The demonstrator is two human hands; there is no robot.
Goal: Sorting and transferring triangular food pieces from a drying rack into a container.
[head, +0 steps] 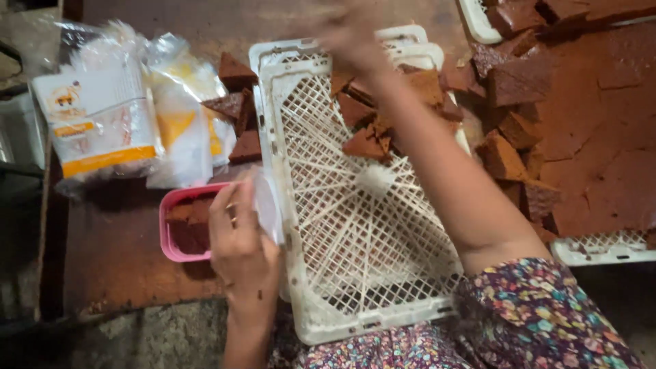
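Several brown cake wedges (369, 126) are lying in the upper half of a white lattice crate (369, 239), whose long axis is running top to bottom through frame centre. The right hand (348, 37), blurred, is reaching just above them, nearer; whether its fingers are closing is unclear. The left hand (239, 239) is pinching a clear wrapper (268, 205) over a pink tray (179, 229), lower left.

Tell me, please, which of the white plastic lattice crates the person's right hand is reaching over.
The middle white plastic lattice crate, tilted, with brown cake chunks at its far end; the blurred right hand hovers there. The other crates sit at the right edge.
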